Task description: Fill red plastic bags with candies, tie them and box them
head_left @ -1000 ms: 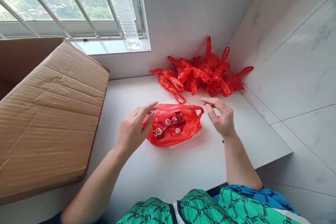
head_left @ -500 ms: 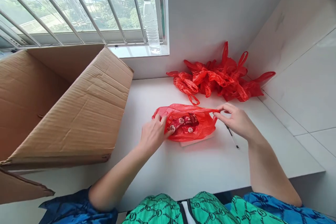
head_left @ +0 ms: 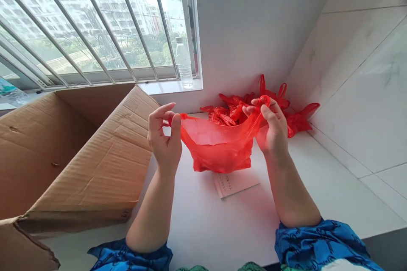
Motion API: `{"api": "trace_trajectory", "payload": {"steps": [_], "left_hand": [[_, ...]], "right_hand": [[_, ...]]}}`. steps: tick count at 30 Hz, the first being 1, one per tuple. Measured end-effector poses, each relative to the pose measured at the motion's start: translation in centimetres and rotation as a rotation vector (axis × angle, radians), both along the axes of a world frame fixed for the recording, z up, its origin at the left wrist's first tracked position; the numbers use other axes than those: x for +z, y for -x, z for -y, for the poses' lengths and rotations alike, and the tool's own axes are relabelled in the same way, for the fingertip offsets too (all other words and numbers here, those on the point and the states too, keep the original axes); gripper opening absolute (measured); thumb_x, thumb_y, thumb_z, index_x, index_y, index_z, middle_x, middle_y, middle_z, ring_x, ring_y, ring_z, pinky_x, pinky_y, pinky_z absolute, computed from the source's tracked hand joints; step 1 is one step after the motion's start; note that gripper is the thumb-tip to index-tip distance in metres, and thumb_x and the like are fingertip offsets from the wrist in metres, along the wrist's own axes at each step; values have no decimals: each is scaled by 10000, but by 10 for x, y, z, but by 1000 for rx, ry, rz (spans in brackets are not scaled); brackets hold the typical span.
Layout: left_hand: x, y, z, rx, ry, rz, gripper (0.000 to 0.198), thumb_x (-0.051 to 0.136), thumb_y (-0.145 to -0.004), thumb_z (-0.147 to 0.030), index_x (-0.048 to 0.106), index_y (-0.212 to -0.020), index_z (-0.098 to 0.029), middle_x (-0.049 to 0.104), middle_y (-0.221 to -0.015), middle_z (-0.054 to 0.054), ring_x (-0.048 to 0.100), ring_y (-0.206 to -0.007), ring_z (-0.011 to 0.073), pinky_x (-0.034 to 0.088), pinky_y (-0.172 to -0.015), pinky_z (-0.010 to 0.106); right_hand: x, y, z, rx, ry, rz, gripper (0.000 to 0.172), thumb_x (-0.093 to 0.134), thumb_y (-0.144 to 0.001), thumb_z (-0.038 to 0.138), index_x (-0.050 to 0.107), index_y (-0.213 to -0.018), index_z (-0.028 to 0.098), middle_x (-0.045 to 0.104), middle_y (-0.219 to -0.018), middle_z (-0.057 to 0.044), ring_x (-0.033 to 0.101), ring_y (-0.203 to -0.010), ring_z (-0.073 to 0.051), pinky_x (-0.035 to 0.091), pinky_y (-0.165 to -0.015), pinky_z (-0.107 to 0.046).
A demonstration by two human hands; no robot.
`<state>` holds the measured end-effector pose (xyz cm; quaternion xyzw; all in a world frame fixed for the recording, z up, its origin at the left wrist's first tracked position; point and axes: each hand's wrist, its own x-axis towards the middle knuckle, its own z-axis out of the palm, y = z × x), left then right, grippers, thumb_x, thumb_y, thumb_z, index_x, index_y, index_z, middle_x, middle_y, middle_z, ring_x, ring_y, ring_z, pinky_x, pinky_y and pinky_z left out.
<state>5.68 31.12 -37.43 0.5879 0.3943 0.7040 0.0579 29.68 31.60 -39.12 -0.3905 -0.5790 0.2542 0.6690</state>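
Observation:
A red plastic bag (head_left: pixel 222 152) hangs stretched between my two hands above the white tabletop (head_left: pixel 197 220). My left hand (head_left: pixel 165 135) pinches its left handle between thumb and fingers. Around the right handle, the fingers of my right hand (head_left: pixel 271 125) are closed. The bag's lower part bulges, and its contents are hidden behind the red film. Below the bag lies a white paper or booklet (head_left: pixel 237 184) with small printed marks, partly covered by it.
A large open cardboard box (head_left: pixel 95 165) stands at the left. Several tied red bags (head_left: pixel 299 120) lie against the back wall. A clear water bottle (head_left: pixel 183 63) stands on the windowsill (head_left: pixel 159 89). A tiled wall (head_left: pixel 359 114) bounds the right side.
Both hands have lifted the bag by its handles, up off the tabletop. The packets seen inside it before are now out of sight. More of the white paper shows. The view has tilted upward.

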Motion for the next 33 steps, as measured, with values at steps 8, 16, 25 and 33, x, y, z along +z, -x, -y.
{"api": "trace_trajectory", "payload": {"steps": [8, 16, 25, 33], "left_hand": [[-5, -4, 4, -522, 182, 156, 315, 614, -932, -366, 569, -1236, -297, 626, -919, 20, 647, -895, 151, 552, -811, 294], [-13, -25, 20, -503, 37, -468, 301, 582, -940, -202, 606, -1230, -278, 703, -1092, 66, 612, -1133, 230, 456, -1050, 464], [-52, -43, -8, -876, 710, -231, 378, 565, -934, -469, 581, -1197, -197, 700, -1011, 71, 678, -955, 227, 538, -867, 361], [-60, -36, -19, -1266, 968, 490, 178, 668, -872, -317, 615, -845, -150, 571, -714, 8, 600, -725, 135, 507, -799, 281]], "right_hand": [[-6, 15, 17, 266, 111, 204, 814, 673, -838, 555, 242, -1512, 404, 367, -1546, -72, 642, -1013, -208, 580, -878, -404], [-24, 59, 19, 307, 87, 242, 379, 574, -929, 477, 626, -1255, 290, 634, -1150, -63, 597, -1087, -223, 515, -942, -399], [-22, 29, -1, 328, 307, -216, 396, 512, -936, 538, 724, -1051, 224, 518, -606, 22, 511, -551, -127, 473, -559, -277], [-31, 34, -12, 397, 397, -353, 417, 671, -829, 576, 699, -1017, 206, 328, -489, 95, 283, -436, -62, 271, -417, -200]]}}
